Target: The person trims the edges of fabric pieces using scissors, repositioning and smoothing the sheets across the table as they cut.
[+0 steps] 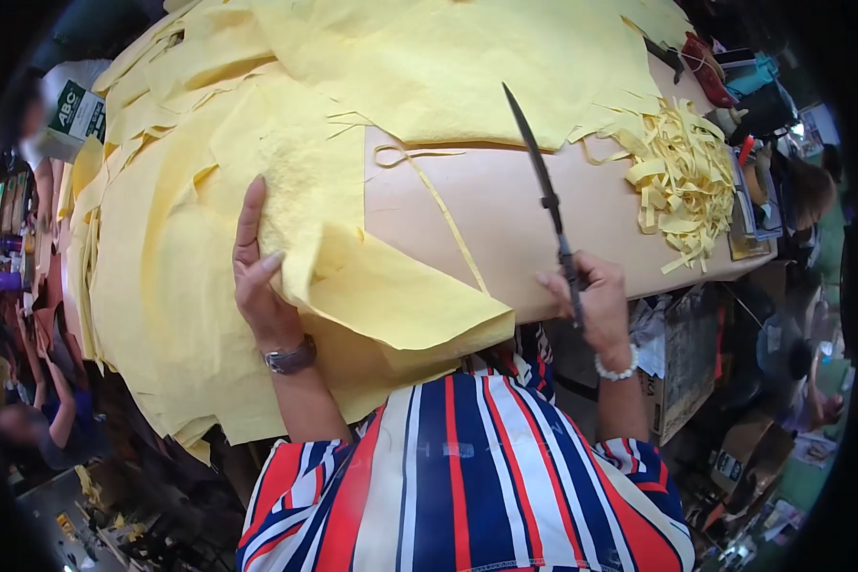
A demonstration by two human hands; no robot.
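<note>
A: Hands first. State?

B: Right hand (599,291) closed around the handles of the dark shears (564,253); the long blades lie together, tips pointing away from the body, over the table (505,205). Left hand (262,276) fairly wide: fingers extended, thumb apart, touching the folded yellow sheet (405,305).

A: Position of that sheet?

B: At the near side of the table, in front of the striped shirt (467,477), one corner turned over toward the right. More yellow material spreads beneath and beyond it. One narrow strip (443,212) lies on the bare tabletop, between left hand and shears.

A: And the loose cuttings?

B: Tangled pile of yellow strips (682,186), right part of the tabletop, held by no container.

A: Containers?

B: White-and-green box (71,110), lettered "ABC", far left, close to a person; contents not readable. Cardboard box (682,381) below the table's right part, pale sheets (650,338) near it; whether they sit inside, cannot tell. Second carton (751,453), lower right; contents unclear.
</note>
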